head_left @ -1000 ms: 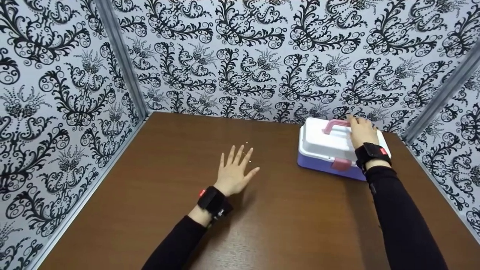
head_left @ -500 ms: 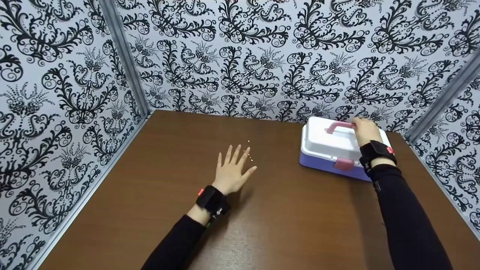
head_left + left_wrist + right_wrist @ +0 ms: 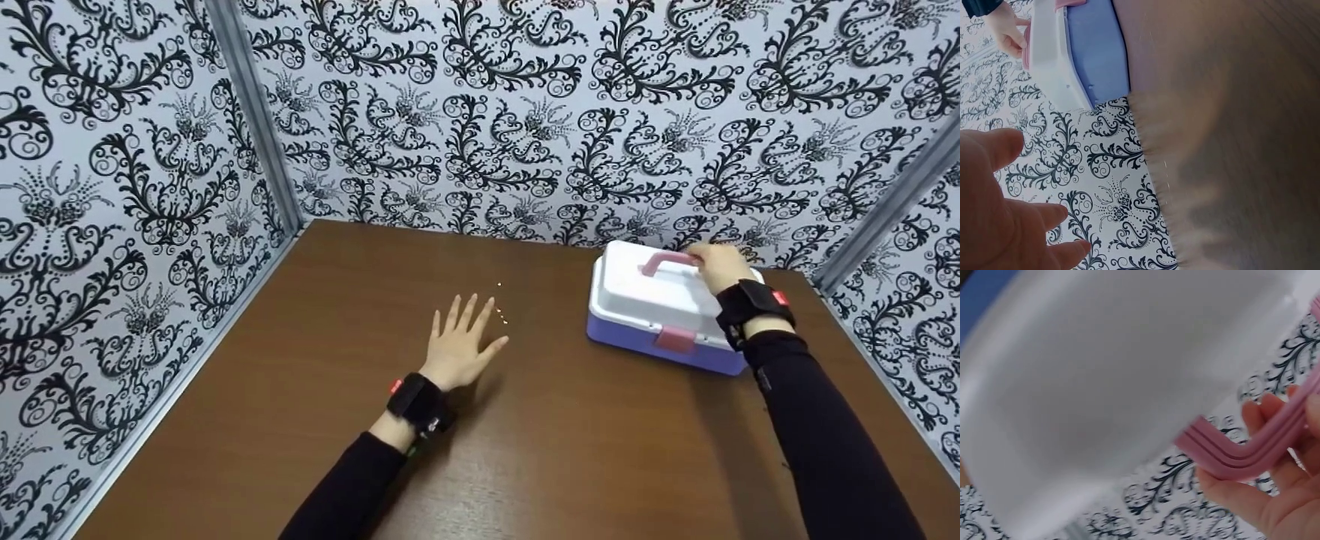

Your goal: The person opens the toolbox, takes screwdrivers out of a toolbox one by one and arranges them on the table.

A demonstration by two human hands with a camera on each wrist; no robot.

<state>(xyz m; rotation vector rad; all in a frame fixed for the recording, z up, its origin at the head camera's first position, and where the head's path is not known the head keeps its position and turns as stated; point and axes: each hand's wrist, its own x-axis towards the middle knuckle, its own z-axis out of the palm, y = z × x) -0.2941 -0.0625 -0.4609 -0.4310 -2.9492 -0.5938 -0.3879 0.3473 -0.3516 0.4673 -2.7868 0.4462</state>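
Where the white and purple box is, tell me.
In the head view, the box is at right, toward the far side of the brown table near the patterned back wall, its pink handle gripped by the right hand.

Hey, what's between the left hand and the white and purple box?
The head view shows brown tabletop between the left hand and the box, with tiny bright specks near the hand, too small to identify.

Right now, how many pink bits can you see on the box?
2: the handle on top of the box, gripped by the right hand, and the latch on its front. More could be hidden behind the right arm or on the far side.
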